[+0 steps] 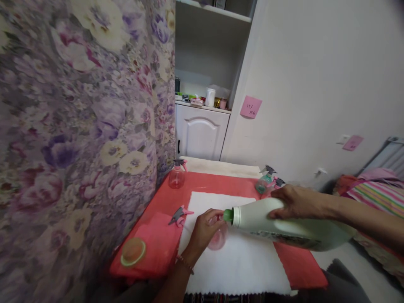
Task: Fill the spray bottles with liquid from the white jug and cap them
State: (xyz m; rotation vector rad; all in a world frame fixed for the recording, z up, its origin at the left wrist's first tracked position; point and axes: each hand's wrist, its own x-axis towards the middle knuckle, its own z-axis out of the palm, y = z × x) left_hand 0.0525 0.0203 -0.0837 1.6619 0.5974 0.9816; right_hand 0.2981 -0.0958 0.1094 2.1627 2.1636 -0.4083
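Observation:
My right hand (296, 202) grips a large white jug (284, 225) and holds it tipped on its side, its green spout (228, 215) pointing left. My left hand (205, 229) is wrapped around a small clear pink bottle (218, 240) that stands on the white cloth (240, 261), right under the spout. The bottle has no top on it. A pink and grey spray head (179, 215) lies loose on the red table just left of my left hand.
A round green and orange cap (133, 251) lies at the table's (164, 198) front left. A pink spray bottle (177, 174) stands at the back left, two more spray bottles (267, 182) at the back right. Floral curtain at left, white cabinet (200, 132) behind, striped bedding at right.

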